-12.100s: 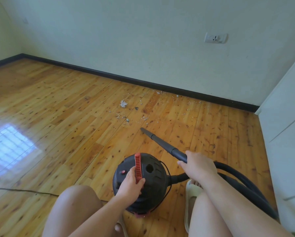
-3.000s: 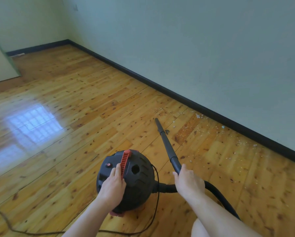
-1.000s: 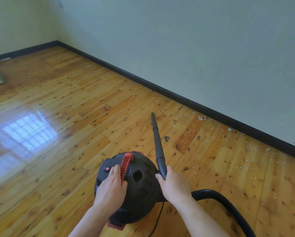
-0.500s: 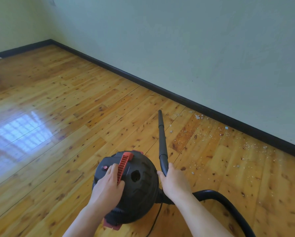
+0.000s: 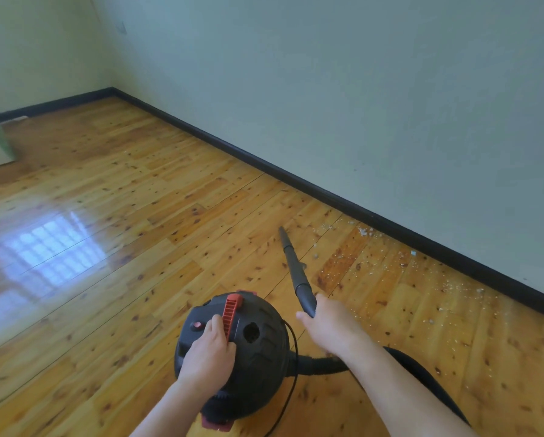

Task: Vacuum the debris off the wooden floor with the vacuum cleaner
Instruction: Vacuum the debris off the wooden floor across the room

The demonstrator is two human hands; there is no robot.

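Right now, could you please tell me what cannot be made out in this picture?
All in the head view:
- hose: hidden behind the right arm, then cut off by the bottom edge.
- cord: runs off the bottom edge.
- handle: rear end covered by the left hand.
- nozzle tip: contact with the floor unclear.
- debris: specks too small to identify.

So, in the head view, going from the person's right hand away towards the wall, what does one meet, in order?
Right hand → black tapered plastic vacuum nozzle → scattered pale debris crumbs → dark baseboard strip → pale green wall.
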